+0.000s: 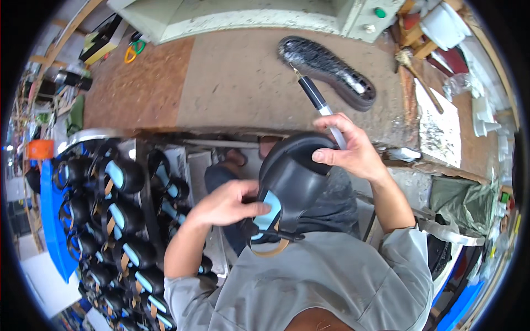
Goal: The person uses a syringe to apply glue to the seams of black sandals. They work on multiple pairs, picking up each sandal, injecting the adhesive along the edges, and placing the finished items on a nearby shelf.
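A black shoe (pixel 301 185) with a light blue insole is held over my lap. My left hand (pixel 232 201) grips its side, thumb pressed on the blue insole near the opening. My right hand (pixel 350 146) is at the shoe's far right end, its thumb against the dark upper. Between its fingers is a pen-like tool (pixel 313 92) with a black section, a whitish barrel and a thin tip pointing up and left. Beyond it, a dark shoe sole (pixel 326 69) with whitish patches lies on the bench (pixel 232 83).
To my left stands a rack crowded with black shoes (pixel 127 220) with blue insoles, beside a blue panel (pixel 55 220). Scissors (pixel 132 52) lie at the far left of the bench. A brush (pixel 419 77) and a stained white sheet (pixel 439 127) are at the right. A pale green metal housing (pixel 259 19) stands behind.
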{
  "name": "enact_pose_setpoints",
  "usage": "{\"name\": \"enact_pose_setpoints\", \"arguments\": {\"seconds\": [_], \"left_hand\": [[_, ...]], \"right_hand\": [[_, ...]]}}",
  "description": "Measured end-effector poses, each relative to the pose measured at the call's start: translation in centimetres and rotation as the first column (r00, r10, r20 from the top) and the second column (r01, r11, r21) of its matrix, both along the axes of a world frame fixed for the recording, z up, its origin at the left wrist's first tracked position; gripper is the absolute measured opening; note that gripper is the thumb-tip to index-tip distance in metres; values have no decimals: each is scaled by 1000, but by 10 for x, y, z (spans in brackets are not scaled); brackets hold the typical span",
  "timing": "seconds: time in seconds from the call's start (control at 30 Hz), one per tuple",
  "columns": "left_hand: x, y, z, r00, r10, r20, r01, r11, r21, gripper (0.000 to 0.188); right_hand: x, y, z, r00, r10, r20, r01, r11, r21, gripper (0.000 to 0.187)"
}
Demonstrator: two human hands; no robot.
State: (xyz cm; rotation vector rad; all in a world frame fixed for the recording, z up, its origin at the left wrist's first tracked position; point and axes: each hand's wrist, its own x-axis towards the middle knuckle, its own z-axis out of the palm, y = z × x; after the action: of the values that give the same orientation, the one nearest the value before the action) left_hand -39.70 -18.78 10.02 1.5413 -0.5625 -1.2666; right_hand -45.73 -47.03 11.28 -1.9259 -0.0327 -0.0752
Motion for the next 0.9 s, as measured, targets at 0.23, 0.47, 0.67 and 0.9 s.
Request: {"name": "enact_pose_setpoints", "arguments": {"seconds": [0.23,0.47,0.67,0.9], "left_hand": [[27,11,-30,980,166,108,-179,976,121,26],[91,18,-39,994,-18,110,-16,955,297,16],[121,23,-34,954,-172,245,49,896,441,28],[141,6,-35,951,-190,245,78,911,405,25]], "right_hand": [[33,-83,20,958,-283,58,261,764,-590,49],[56,-96,31,998,-45,41,55,341,-938,32],[38,-84,45,1000,15,-10,-15,453,-892,36],[18,-99,47,994,101,-49,-111,842,-528,44]]}}
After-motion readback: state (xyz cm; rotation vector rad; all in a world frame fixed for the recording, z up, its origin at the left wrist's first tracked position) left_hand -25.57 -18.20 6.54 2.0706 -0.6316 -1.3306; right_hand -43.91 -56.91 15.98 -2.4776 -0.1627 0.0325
